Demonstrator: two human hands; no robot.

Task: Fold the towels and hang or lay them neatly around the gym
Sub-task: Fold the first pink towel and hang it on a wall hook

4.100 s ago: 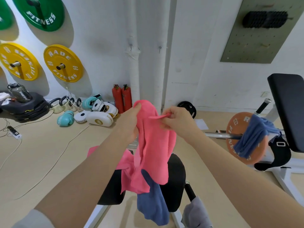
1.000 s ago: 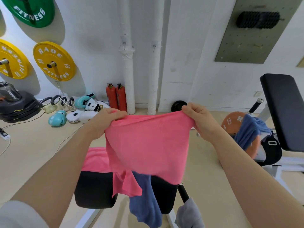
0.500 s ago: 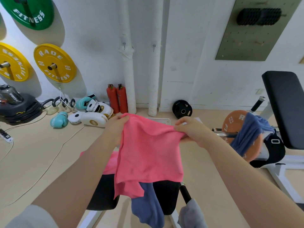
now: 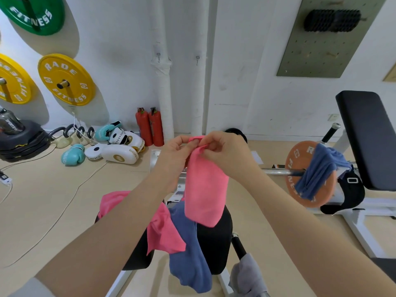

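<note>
A pink towel (image 4: 203, 189) hangs folded into a narrow strip in front of me. My left hand (image 4: 177, 153) and my right hand (image 4: 222, 151) pinch its top edge together, touching each other. Below, a black bench seat (image 4: 216, 243) carries a second pink towel (image 4: 162, 230) and a blue towel (image 4: 188, 254), both draped loosely over it. A grey towel (image 4: 246, 275) hangs on the bench frame at the bottom. Another blue towel (image 4: 319, 168) is slung over an orange weight plate (image 4: 300, 189) at the right.
A black incline bench (image 4: 368, 136) stands at the right. Boxing gloves and pads (image 4: 115, 146), kettlebells and two red extinguishers (image 4: 150, 125) line the far wall. Yellow plates (image 4: 66, 80) hang on the wall at the left. A cable (image 4: 64, 209) crosses the floor.
My hands have come together from wide apart, folding the spread pink towel in half into a narrow hanging strip.
</note>
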